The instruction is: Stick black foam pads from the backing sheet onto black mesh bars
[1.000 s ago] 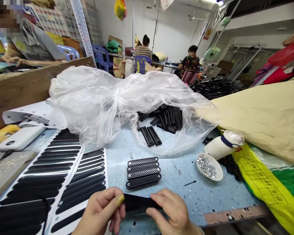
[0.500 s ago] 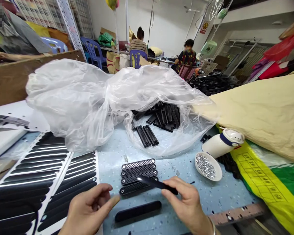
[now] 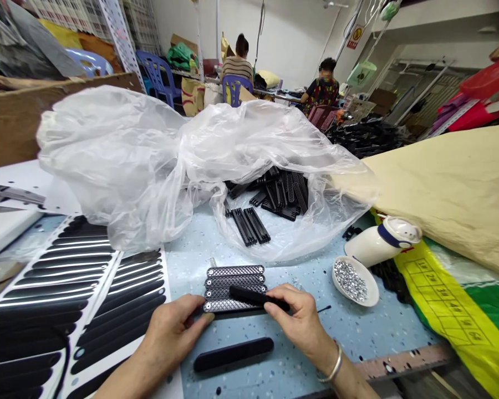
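Room: a crowded workshop; two other people (image 3: 238, 62) sit at a far table.
Surface: pale blue and speckled (image 3: 336, 332), with beige cloth (image 3: 449, 188) heaped on its right side.
Plastic bag: large, clear and crumpled (image 3: 149, 160), lying open across the middle, with a pile of black parts (image 3: 283, 193) inside its mouth.
Backing sheets: white sheets (image 3: 66, 299) at left, carrying rows of long black ovals.
Dish: a small white dish of silver studs (image 3: 351, 282) at right, with a white bottle (image 3: 382, 244) on its side just behind it.
Perforated plates: four black plates (image 3: 235, 280) side by side, near the front edge.
Left hand: the left hand (image 3: 170, 335) is loosely curled, with its thumb tip touching the nearest plate's left end.
Right hand: the right hand (image 3: 301, 321) pinches a black strip (image 3: 253, 296) between thumb and fingers, low over the plates.
Second strip: a rounded black strip (image 3: 233, 354) lying flat between the wrists.
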`<act>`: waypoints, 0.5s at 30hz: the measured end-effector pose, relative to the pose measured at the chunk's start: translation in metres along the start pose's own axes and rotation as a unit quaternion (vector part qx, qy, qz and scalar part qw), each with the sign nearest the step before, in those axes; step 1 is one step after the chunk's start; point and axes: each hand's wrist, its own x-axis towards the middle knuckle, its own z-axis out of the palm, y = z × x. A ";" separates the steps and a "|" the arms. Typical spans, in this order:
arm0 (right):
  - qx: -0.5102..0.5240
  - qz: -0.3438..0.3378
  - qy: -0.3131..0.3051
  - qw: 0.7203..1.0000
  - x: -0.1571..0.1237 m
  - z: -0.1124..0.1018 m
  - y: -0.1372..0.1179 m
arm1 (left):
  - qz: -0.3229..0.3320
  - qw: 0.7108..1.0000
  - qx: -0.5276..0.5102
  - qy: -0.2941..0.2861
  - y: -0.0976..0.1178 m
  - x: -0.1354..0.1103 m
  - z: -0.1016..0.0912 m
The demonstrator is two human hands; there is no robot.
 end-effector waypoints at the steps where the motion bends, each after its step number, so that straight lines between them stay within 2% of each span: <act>1: -0.004 -0.003 -0.002 1.000 0.000 0.000 0.000 | 0.003 1.000 0.000 -0.001 -0.001 0.001 0.000; 5: -0.009 -0.017 -0.019 1.000 -0.007 -0.003 -0.002 | 0.018 1.000 -0.012 -0.011 -0.003 -0.001 0.000; 9: -0.022 -0.048 -0.028 0.998 -0.018 -0.006 -0.006 | 0.010 1.000 -0.013 -0.026 0.005 -0.009 -0.003; 12: -0.034 -0.075 -0.031 0.996 -0.019 -0.006 -0.008 | -0.017 0.999 -0.041 -0.020 0.011 -0.012 -0.007; 15: -0.051 -0.095 -0.042 0.993 -0.014 -0.004 -0.009 | -0.054 0.992 -0.117 -0.007 0.013 -0.012 -0.008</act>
